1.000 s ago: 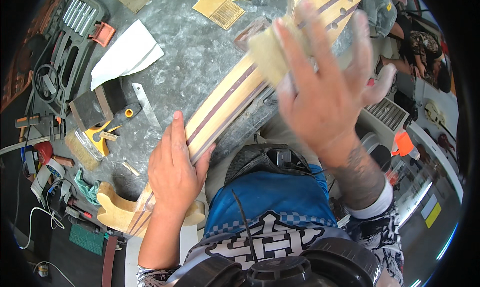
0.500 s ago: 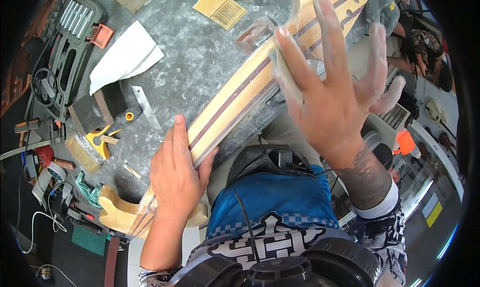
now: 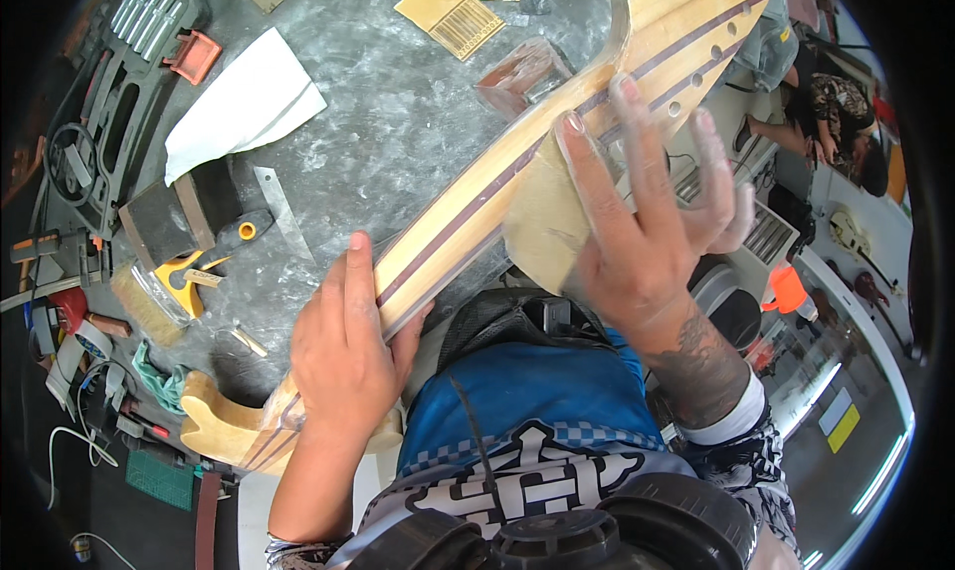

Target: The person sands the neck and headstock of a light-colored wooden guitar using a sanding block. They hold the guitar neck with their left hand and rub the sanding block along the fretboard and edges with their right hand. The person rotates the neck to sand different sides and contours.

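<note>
A pale wooden guitar neck [image 3: 448,222] with dark stripes runs diagonally from the lower left up to its headstock [image 3: 686,43], which has several round holes. My left hand [image 3: 343,351] wraps around the neck near the body [image 3: 224,426], thumb on one side and fingers on the other. Over the upper part of the neck, my right hand [image 3: 637,222] holds a tan sheet of sandpaper [image 3: 542,217], which lies against the neck's near edge. The right fingertips are spread near the base of the headstock, and the right thumb is hidden.
On the dusty grey table [image 3: 368,102] lie a white paper sheet [image 3: 244,107], a metal scraper [image 3: 284,212], a brush [image 3: 149,301], dark blocks [image 3: 164,222] and a reddish block [image 3: 522,78]. An open socket set [image 3: 129,83] stands at left. Another person [image 3: 846,117] sits at far right.
My right hand has moved down and toward me, and the sandpaper now shows broadly beneath it. The neck's headstock end comes further into view. My left hand keeps its grip.
</note>
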Demonstrator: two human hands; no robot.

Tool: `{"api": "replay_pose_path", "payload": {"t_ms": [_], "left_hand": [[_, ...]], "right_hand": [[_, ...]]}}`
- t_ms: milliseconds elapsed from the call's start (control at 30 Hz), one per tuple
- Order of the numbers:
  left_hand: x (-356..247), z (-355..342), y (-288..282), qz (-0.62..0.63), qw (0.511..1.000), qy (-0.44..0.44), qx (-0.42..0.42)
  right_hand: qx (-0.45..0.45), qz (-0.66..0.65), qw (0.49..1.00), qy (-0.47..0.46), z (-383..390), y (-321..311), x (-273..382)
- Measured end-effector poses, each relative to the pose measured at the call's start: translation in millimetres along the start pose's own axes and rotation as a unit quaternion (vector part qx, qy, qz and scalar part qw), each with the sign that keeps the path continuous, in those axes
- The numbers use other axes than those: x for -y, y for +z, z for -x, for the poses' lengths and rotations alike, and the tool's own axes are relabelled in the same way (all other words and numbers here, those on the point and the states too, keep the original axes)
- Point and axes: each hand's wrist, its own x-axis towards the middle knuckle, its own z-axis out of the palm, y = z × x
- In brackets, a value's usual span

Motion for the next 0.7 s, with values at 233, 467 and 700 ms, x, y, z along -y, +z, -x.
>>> {"api": "replay_pose_path", "payload": {"t_ms": [233, 467, 700], "left_hand": [[2, 1, -1, -0.001, 1.0, 0.003, -0.004], [2, 1, 0, 0.004, 1.0, 0.008, -0.007], [2, 2, -1, 0.006, 1.0, 0.001, -0.007]], "right_hand": [[-0.014, 0.087, 0.996, -0.003, -20, -1, -15], [0.011, 0.132, 0.991, -0.015, -4, 1, -6], [-0.022, 0.198, 0.979, -0.044, -37, -20, -50]]}}
